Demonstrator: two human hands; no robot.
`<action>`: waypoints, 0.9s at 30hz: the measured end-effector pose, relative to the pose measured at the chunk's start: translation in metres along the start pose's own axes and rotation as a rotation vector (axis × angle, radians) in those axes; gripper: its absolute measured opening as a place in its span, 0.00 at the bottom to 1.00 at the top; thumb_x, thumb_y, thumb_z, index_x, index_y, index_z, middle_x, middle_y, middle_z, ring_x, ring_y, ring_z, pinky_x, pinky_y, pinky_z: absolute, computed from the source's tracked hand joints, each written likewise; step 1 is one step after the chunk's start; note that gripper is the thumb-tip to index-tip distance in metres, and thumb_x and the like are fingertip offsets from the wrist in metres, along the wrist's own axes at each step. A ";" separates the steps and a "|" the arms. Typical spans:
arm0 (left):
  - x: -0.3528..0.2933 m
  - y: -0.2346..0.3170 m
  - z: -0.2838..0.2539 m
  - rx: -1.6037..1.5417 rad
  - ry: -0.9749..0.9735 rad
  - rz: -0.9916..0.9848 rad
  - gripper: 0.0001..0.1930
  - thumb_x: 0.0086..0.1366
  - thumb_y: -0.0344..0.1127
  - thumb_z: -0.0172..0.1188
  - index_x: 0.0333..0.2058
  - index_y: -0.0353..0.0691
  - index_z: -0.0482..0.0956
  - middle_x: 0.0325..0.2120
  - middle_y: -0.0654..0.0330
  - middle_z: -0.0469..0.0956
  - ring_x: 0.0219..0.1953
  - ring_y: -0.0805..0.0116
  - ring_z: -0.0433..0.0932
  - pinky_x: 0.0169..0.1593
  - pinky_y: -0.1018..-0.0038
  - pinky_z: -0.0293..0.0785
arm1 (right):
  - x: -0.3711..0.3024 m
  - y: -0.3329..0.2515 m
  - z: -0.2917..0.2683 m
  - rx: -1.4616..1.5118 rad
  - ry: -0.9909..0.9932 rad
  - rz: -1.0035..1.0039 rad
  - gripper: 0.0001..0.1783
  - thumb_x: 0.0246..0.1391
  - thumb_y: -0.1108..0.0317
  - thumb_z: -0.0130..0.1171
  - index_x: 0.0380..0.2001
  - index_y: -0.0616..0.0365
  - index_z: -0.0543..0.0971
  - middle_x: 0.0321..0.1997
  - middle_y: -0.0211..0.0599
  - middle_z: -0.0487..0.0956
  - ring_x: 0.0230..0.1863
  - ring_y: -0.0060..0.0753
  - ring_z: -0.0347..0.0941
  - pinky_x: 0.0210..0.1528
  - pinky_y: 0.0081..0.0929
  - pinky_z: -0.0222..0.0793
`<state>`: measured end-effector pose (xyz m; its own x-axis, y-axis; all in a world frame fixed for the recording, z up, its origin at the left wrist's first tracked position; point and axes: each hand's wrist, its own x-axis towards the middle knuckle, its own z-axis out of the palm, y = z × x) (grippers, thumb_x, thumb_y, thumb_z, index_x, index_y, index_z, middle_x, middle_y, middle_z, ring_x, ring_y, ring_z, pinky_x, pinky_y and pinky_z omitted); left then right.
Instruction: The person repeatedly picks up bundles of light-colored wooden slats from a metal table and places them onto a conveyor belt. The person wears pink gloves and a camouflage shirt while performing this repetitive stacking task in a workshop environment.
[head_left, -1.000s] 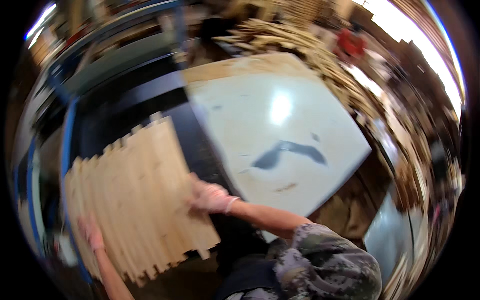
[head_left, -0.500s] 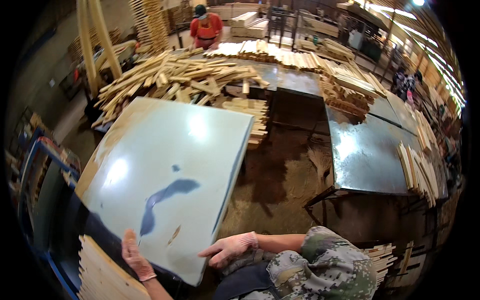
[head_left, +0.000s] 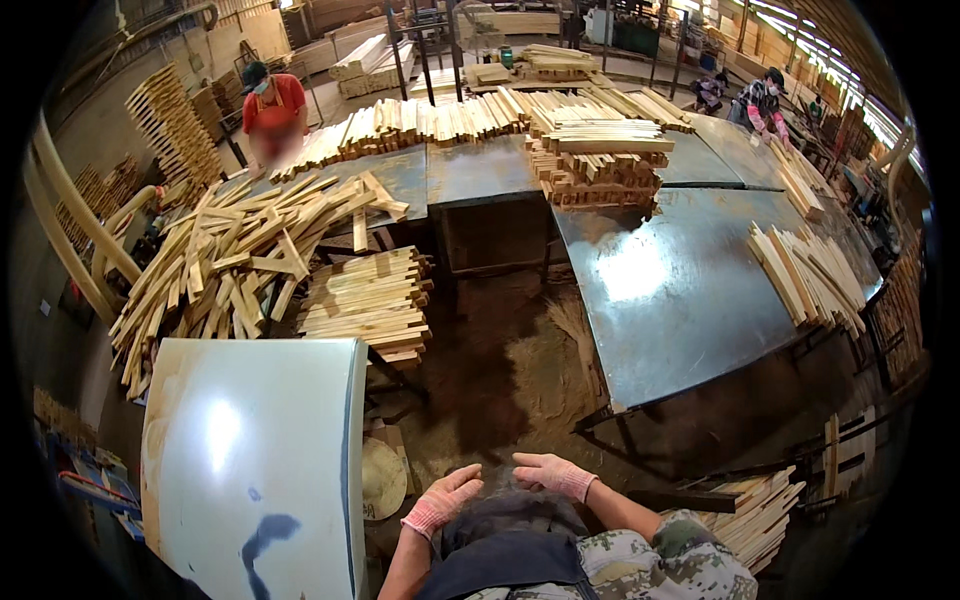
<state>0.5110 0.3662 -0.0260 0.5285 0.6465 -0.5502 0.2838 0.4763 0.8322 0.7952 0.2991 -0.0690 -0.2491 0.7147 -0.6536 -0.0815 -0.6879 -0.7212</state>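
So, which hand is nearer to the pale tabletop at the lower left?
Left. The left hand is to the right of the pale tabletop, not touching it; the right hand is farther right, on the far side of the left one.

A person in red (head_left: 287, 103) beyond heaped wooden strips (head_left: 225, 270), a metal table (head_left: 690, 310) rightward.

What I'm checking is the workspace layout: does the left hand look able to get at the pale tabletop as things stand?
Probably yes: the left hand looks empty, and the pale tabletop lies off to its left, with nothing seeming to stand between them.
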 end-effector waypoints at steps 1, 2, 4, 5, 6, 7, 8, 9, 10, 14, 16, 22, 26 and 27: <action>0.021 0.005 -0.002 0.038 -0.047 -0.040 0.31 0.74 0.46 0.65 0.70 0.36 0.73 0.64 0.51 0.80 0.65 0.62 0.77 0.68 0.70 0.70 | 0.017 0.021 -0.017 0.147 0.012 -0.044 0.31 0.74 0.63 0.59 0.74 0.60 0.67 0.36 0.24 0.72 0.33 0.17 0.65 0.34 0.22 0.65; 0.040 0.012 -0.009 0.134 -0.035 -0.048 0.32 0.74 0.48 0.65 0.70 0.36 0.72 0.65 0.50 0.79 0.66 0.61 0.77 0.69 0.69 0.70 | 0.029 0.033 -0.028 0.234 0.058 -0.003 0.28 0.74 0.64 0.59 0.72 0.60 0.68 0.35 0.24 0.72 0.32 0.17 0.64 0.33 0.23 0.64; 0.077 0.028 -0.030 0.323 -0.002 -0.052 0.35 0.74 0.51 0.65 0.71 0.36 0.71 0.67 0.49 0.77 0.68 0.58 0.75 0.70 0.69 0.69 | 0.052 0.032 -0.049 0.398 0.147 0.075 0.23 0.74 0.66 0.58 0.68 0.59 0.70 0.34 0.24 0.71 0.30 0.18 0.63 0.31 0.23 0.62; 0.092 0.036 -0.039 0.294 0.016 -0.065 0.36 0.73 0.55 0.64 0.71 0.37 0.71 0.67 0.48 0.76 0.70 0.55 0.74 0.71 0.68 0.68 | 0.052 0.017 -0.056 0.589 0.104 0.106 0.16 0.74 0.69 0.58 0.60 0.56 0.71 0.32 0.23 0.69 0.27 0.18 0.61 0.27 0.23 0.58; 0.108 0.045 -0.049 0.337 0.024 -0.076 0.36 0.73 0.52 0.64 0.71 0.36 0.71 0.67 0.49 0.77 0.69 0.57 0.75 0.70 0.69 0.69 | 0.067 0.023 -0.066 0.650 0.133 0.106 0.08 0.73 0.71 0.59 0.50 0.53 0.72 0.30 0.22 0.68 0.26 0.18 0.60 0.27 0.22 0.56; 0.126 0.056 -0.057 0.379 0.029 -0.081 0.35 0.74 0.50 0.64 0.71 0.36 0.70 0.67 0.50 0.77 0.68 0.59 0.75 0.70 0.69 0.70 | 0.080 0.025 -0.079 0.607 0.168 0.129 0.15 0.72 0.69 0.60 0.57 0.57 0.71 0.30 0.23 0.68 0.26 0.18 0.60 0.27 0.23 0.56; 0.147 0.067 -0.069 0.423 0.036 -0.086 0.34 0.74 0.48 0.64 0.72 0.35 0.70 0.66 0.51 0.77 0.67 0.61 0.76 0.69 0.70 0.70 | 0.095 0.028 -0.095 0.565 0.202 0.152 0.23 0.71 0.67 0.62 0.63 0.61 0.70 0.29 0.23 0.68 0.25 0.18 0.60 0.26 0.23 0.56; 0.178 0.048 -0.088 0.368 0.039 -0.077 0.35 0.73 0.51 0.64 0.71 0.36 0.71 0.66 0.51 0.78 0.67 0.61 0.77 0.69 0.69 0.71 | 0.108 0.026 -0.111 0.562 0.213 0.181 0.23 0.70 0.66 0.63 0.62 0.62 0.71 0.29 0.26 0.69 0.25 0.20 0.62 0.27 0.24 0.58; 0.202 0.060 -0.097 0.390 0.029 -0.087 0.36 0.73 0.52 0.64 0.71 0.36 0.71 0.67 0.50 0.77 0.68 0.59 0.75 0.70 0.68 0.69 | 0.123 0.033 -0.130 0.539 0.287 0.212 0.22 0.70 0.64 0.63 0.61 0.62 0.73 0.29 0.26 0.71 0.25 0.21 0.63 0.26 0.25 0.59; 0.265 0.162 -0.113 0.458 0.007 -0.127 0.38 0.73 0.56 0.62 0.72 0.36 0.70 0.69 0.47 0.74 0.71 0.52 0.73 0.72 0.66 0.67 | 0.155 0.024 -0.188 0.372 0.552 0.487 0.15 0.70 0.61 0.63 0.49 0.61 0.77 0.30 0.29 0.75 0.24 0.25 0.66 0.25 0.28 0.63; 0.314 0.174 -0.132 0.486 0.008 -0.001 0.38 0.72 0.57 0.63 0.71 0.37 0.71 0.68 0.47 0.76 0.70 0.52 0.74 0.71 0.66 0.69 | 0.167 0.003 -0.215 0.353 0.599 0.536 0.12 0.69 0.61 0.63 0.44 0.59 0.78 0.31 0.30 0.77 0.24 0.27 0.68 0.26 0.29 0.66; 0.418 0.256 -0.155 0.667 -0.095 0.035 0.40 0.73 0.59 0.60 0.71 0.34 0.70 0.70 0.45 0.72 0.73 0.50 0.70 0.74 0.64 0.65 | 0.233 -0.072 -0.267 0.473 0.661 0.338 0.09 0.67 0.62 0.64 0.39 0.54 0.78 0.29 0.31 0.75 0.23 0.29 0.69 0.26 0.30 0.68; 0.490 0.264 -0.163 0.720 -0.141 0.043 0.40 0.73 0.60 0.59 0.71 0.33 0.70 0.69 0.44 0.73 0.73 0.49 0.70 0.74 0.64 0.65 | 0.282 -0.141 -0.291 0.538 0.585 0.248 0.09 0.68 0.66 0.63 0.35 0.52 0.73 0.24 0.26 0.66 0.20 0.23 0.60 0.20 0.28 0.56; 0.505 0.258 -0.164 0.678 -0.163 0.033 0.40 0.73 0.60 0.59 0.71 0.33 0.70 0.69 0.44 0.73 0.73 0.49 0.70 0.75 0.64 0.64 | 0.296 -0.158 -0.298 0.589 0.599 0.253 0.09 0.69 0.67 0.62 0.35 0.51 0.72 0.24 0.26 0.65 0.19 0.22 0.60 0.20 0.27 0.54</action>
<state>0.7201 0.9130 -0.1003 0.6440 0.5313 -0.5505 0.6742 -0.0541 0.7365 1.0223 0.6570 -0.2165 0.2078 0.3645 -0.9077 -0.6184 -0.6700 -0.4106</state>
